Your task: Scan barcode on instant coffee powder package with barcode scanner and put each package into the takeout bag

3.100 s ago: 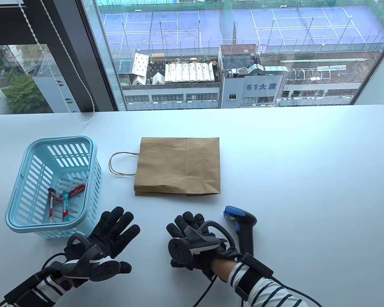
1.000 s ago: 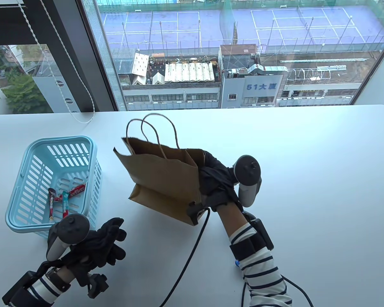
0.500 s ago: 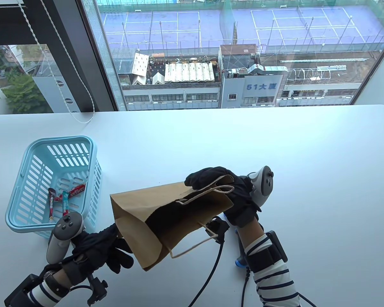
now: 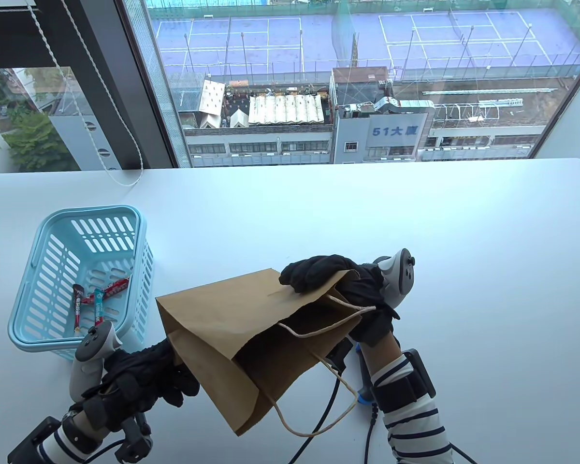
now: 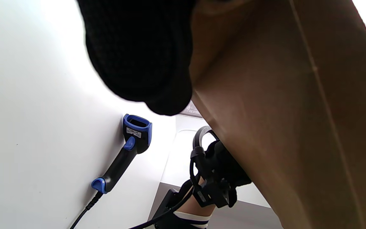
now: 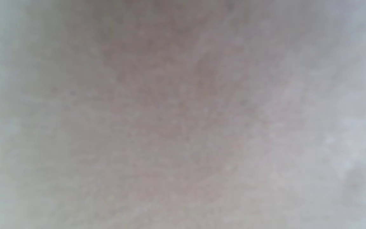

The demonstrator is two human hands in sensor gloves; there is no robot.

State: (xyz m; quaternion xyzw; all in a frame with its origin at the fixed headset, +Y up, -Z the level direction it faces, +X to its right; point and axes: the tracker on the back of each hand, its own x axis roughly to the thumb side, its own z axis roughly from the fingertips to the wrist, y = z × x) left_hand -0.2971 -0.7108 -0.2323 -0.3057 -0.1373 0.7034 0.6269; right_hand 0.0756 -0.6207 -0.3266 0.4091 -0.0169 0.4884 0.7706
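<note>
Takeout bag (image 4: 232, 319), both hands apparently gripping

My right wrist view: only blurred grey-brown surface (image 6: 183, 114) filling frame, paler at edges; cannot tell what it is.

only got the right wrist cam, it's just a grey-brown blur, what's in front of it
Observer: The table view shows the right hand gripping the mouth edge of the brown paper bag; your camera is probably pressed against the paper.
Operator: is the other hand on it too
Observer: Yes, the left hand holds the bag's other end, so the bag is held on its side above the table, mouth open towards the person.
Operator: where's the scanner
Observer: The left wrist view shows the barcode scanner lying on the table under the bag, untouched.
Operator: packets?
Observer: The coffee packets lie in the blue basket, on the left.
</note>
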